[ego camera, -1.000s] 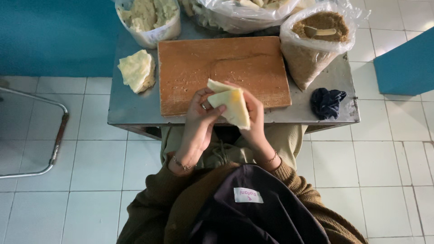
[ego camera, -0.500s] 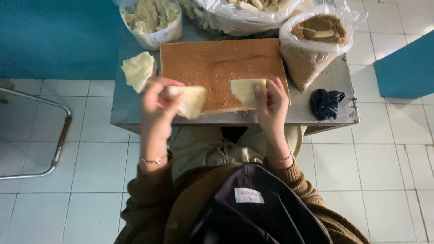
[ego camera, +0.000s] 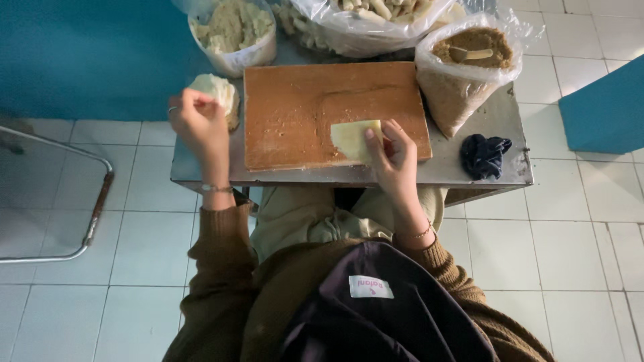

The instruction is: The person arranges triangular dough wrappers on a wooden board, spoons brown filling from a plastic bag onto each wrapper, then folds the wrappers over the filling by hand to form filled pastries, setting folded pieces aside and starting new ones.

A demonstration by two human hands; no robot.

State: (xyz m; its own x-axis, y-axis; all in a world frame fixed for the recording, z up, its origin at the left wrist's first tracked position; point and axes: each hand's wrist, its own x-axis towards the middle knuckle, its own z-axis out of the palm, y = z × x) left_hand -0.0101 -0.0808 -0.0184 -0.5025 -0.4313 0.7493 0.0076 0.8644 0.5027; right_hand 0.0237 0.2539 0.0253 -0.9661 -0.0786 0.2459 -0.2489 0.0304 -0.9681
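While the right hand presses a pale yellow wrapper sheet flat on the wooden board, fingers spread loosely over the sheet's 3 o'clock edge, the left hand is out at 9 o'clock off the board, fingers pinched on a second pale sheet over the stack there (stack mostly hidden by the hand). Metal counter carries it all. Bag of brown filling at the board's 2 o'clock, dark cloth at 4 o'clock, tub of pale crumbs at 11.
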